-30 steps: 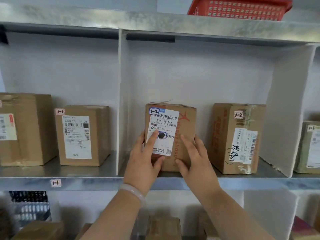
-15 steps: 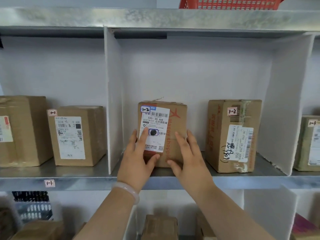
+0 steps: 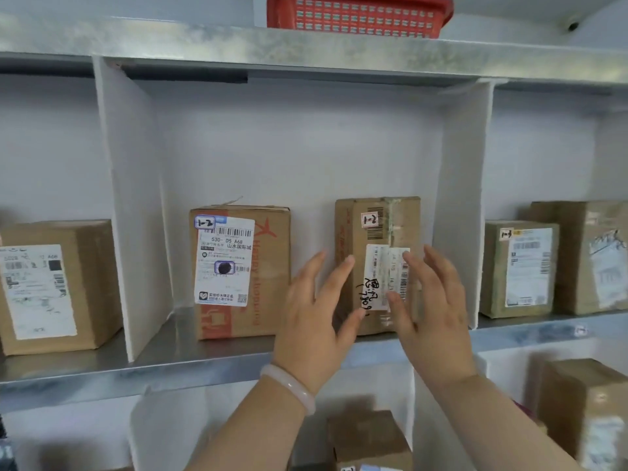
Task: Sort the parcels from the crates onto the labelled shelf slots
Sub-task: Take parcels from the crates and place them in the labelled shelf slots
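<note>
Head view: holds left hand [image 3: 312, 321] and right hand [image 3: 431, 307] up, fingers spread and gripping nothing, before right box [image 3: 373, 226], beside left box [image 3: 268, 266] on shelf [image 3: 204, 365].

Facing me: galvanised metal shelf [image 3: 85, 372], dull grey, mottled front edge. Upper board [image 3: 170, 39] is the same metal, with a red mesh basket [image 3: 360, 11] at its front edge. White divider panels, left [image 3: 129, 198] and right [image 3: 462, 198], box in the middle bay. Plain white back wall [image 3: 289, 147]. Light is flat, shadows soft. Another tier below, blurred.
</note>
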Available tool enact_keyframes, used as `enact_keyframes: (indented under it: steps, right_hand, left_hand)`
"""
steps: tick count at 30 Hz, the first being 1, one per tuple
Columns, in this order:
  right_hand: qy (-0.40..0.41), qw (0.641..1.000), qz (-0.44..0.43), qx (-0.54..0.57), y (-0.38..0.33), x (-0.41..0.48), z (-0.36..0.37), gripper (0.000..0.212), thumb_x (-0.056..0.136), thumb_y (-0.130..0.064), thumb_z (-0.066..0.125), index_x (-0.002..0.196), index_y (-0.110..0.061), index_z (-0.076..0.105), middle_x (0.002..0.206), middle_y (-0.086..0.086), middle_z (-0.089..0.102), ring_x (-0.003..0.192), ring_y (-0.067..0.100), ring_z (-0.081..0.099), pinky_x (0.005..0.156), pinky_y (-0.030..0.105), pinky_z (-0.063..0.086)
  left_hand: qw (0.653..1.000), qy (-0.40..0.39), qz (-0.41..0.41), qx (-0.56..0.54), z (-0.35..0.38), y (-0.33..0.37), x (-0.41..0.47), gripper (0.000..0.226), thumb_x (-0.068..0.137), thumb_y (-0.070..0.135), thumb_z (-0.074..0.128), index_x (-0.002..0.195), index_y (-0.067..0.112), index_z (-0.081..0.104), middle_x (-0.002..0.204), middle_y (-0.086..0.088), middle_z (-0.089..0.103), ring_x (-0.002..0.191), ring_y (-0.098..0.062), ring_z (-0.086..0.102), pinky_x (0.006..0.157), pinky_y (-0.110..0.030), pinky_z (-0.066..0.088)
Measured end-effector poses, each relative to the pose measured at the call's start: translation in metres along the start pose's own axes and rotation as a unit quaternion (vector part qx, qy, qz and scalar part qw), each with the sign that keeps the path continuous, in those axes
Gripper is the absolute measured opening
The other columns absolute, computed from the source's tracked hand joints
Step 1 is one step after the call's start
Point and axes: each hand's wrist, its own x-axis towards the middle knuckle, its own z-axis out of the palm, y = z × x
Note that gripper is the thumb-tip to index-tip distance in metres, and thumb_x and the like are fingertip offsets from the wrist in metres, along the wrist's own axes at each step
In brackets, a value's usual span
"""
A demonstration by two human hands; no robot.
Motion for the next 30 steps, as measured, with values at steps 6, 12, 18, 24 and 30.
enact_keyframes:
  steps: [6, 12, 18, 24, 30]
  right_hand:
    - [-0.127, 0.989, 0.068, 0.027, 0.032, -0.006, 0.002, 0.068, 0.092, -0.030, 0.061, 0.146, -0.045, 0.021, 0.156, -0.001, 0.023, 0.134, -0.001, 0.026, 0.098, 0.029, 0.037]
    - [-0.173, 0.982, 0.060, 0.052, 0.045, -0.006, 0.016, 0.074, 0.090, -0.012, 0.065, 0.144, -0.046, 0.029, 0.149, -0.008, 0.035, 0.120, -0.026, 0.027, 0.089, -0.004, 0.029]
    - [-0.200, 0.976, 0.064, 0.062, 0.055, -0.002, 0.028, 0.078, 0.087, -0.011, 0.068, 0.146, -0.045, 0.029, 0.152, -0.013, 0.031, 0.122, -0.029, 0.021, 0.091, -0.008, 0.023]
    - [-0.225, 0.971, 0.061, 0.042, 0.055, -0.001, 0.027, 0.086, 0.089, -0.016, 0.067, 0.143, -0.058, 0.014, 0.155, -0.014, 0.025, 0.122, -0.030, 0.016, 0.098, 0.001, 0.030]
    - [-0.200, 0.977, 0.074, -0.009, 0.027, -0.003, -0.005, 0.081, 0.090, -0.035, 0.064, 0.146, -0.053, 0.008, 0.158, -0.015, 0.018, 0.141, -0.001, 0.018, 0.106, 0.027, 0.028]
  left_hand:
    - [0.997, -0.042, -0.050, -0.031, 0.038, 0.001, 0.008, 0.082, 0.085, 0.033, 0.075, 0.148, 0.049, 0.024, 0.162, -0.001, 0.009, 0.143, -0.023, 0.032, 0.113, -0.034, 0.034]
    - [0.995, -0.067, -0.062, -0.041, 0.053, -0.005, 0.013, 0.089, 0.083, 0.016, 0.076, 0.152, 0.039, 0.026, 0.155, 0.002, 0.028, 0.130, -0.015, 0.044, 0.105, -0.031, 0.046]
    - [0.990, -0.094, -0.096, -0.035, 0.060, -0.010, 0.018, 0.094, 0.087, 0.009, 0.071, 0.151, 0.047, 0.013, 0.158, 0.005, 0.023, 0.128, -0.012, 0.046, 0.105, -0.032, 0.047]
    - [0.987, -0.109, -0.113, -0.030, 0.064, -0.013, 0.017, 0.098, 0.088, 0.011, 0.070, 0.151, 0.051, 0.007, 0.160, 0.009, 0.015, 0.135, -0.017, 0.041, 0.108, -0.040, 0.045]
    - [0.990, -0.092, -0.101, -0.038, 0.055, -0.006, 0.010, 0.105, 0.088, 0.024, 0.073, 0.143, 0.060, -0.009, 0.164, 0.007, -0.008, 0.151, -0.022, 0.008, 0.120, -0.036, 0.019]
